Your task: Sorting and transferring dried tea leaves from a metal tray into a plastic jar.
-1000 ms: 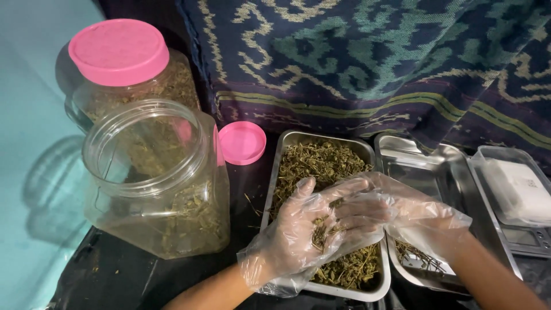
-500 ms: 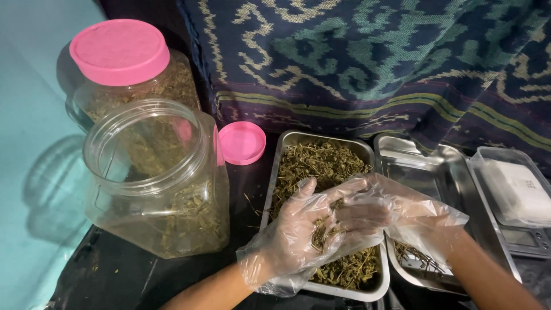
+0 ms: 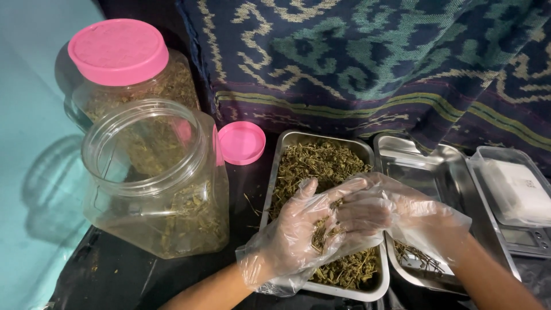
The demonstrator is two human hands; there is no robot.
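Both my hands wear loose clear plastic gloves and meet over a steel tray point(image 3: 285, 150) filled with dried green-brown herbs point(image 3: 321, 163). My left hand point(image 3: 298, 229) lies palm up, cupped, with a small heap of the herbs in it. My right hand point(image 3: 376, 209) reaches in from the right, its fingertips pressed into that heap in the left palm. An open clear plastic jar point(image 3: 155, 178), partly filled with the same herbs, stands just left of the tray.
A closed jar with a pink lid point(image 3: 117, 51) stands behind the open one. A loose pink lid point(image 3: 242, 142) lies between jar and tray. Right of the herb tray sit a second steel tray point(image 3: 430, 166) holding a few stems and a small scale point(image 3: 516, 195). Patterned dark cloth point(image 3: 373, 63) hangs behind.
My hands stay together over the tray. The right fingers have pushed slightly further into the herbs in my left palm.
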